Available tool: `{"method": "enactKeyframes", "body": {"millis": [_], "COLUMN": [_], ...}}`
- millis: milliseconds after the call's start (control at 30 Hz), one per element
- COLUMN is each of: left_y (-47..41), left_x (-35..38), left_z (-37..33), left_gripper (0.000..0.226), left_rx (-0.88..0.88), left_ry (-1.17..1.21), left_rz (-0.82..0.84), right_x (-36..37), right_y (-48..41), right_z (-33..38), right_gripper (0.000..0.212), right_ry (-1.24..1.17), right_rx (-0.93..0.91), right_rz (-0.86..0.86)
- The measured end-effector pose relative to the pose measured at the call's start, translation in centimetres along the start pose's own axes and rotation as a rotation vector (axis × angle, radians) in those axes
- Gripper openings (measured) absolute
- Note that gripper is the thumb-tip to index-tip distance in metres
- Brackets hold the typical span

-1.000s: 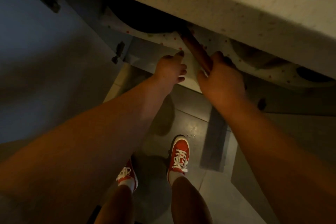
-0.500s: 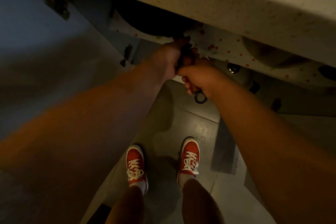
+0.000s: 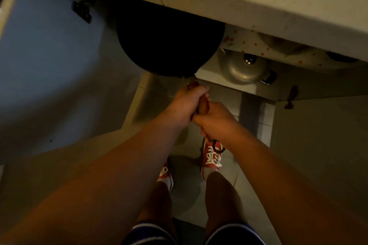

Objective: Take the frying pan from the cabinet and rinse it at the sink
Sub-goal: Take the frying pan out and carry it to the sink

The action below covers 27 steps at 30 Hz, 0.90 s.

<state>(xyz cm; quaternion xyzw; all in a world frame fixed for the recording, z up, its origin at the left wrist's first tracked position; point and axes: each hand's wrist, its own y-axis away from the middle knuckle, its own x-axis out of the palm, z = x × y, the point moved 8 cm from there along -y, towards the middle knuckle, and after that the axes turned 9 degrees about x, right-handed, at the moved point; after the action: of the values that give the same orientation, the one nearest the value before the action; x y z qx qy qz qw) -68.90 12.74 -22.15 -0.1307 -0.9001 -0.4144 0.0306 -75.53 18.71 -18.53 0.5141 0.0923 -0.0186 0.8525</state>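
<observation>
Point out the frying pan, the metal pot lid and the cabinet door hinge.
frying pan (image 3: pixel 169 45): head view, middle of its dark round body.
metal pot lid (image 3: pixel 242 69): head view, its domed surface below the knob.
cabinet door hinge (image 3: pixel 82 11): head view, the dark plate on the open door.

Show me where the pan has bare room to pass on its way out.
Free: below the frying pan, between the open cabinet door and the hands. Crowded: right side, where the metal pot lid sits, and the counter edge above.

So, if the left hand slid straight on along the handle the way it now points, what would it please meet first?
The left hand grips the wooden handle, pointing up toward the cabinet. Straight on, it would first meet the frying pan at the metal neck joining handle to bowl. The countertop edge lies beyond, though depth is unclear.
</observation>
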Motion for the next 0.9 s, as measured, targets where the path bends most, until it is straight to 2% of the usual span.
{"method": "enactKeyframes", "body": {"millis": [167, 433, 600, 700, 800, 900], "left_y": [7.4, 18.4, 22.9, 25.8, 28.8, 32.3], "left_x": [-0.7, -1.3, -2.0, -1.9, -0.7, 0.8], "left_z": [2.6, 4.8, 5.2, 5.5, 5.8, 5.9], "left_gripper": [0.028, 0.013, 0.037, 0.041, 0.038, 0.025], "left_rx": [-0.070, -0.180, -0.217, -0.266, -0.270, -0.243], "left_ry": [-0.049, -0.268, -0.399, -0.504, -0.593, -0.718], "left_rz": [0.010, 0.241, 0.367, 0.475, 0.570, 0.671], "right_x": [2.7, 6.7, 9.6, 10.8, 11.7, 12.3], "right_y": [6.4, 17.7, 23.5, 27.2, 30.9, 34.6], "right_z": [-3.8, -8.3, -9.9, -10.3, -11.1, -11.8], "right_gripper": [0.012, 0.007, 0.002, 0.006, 0.009, 0.006], "right_ry": [-0.010, -0.239, -0.396, -0.536, -0.637, -0.743], "right_rx": [0.093, 0.231, 0.283, 0.291, 0.305, 0.294], "right_rz": [0.007, -0.059, -0.137, -0.212, -0.288, -0.327]}}
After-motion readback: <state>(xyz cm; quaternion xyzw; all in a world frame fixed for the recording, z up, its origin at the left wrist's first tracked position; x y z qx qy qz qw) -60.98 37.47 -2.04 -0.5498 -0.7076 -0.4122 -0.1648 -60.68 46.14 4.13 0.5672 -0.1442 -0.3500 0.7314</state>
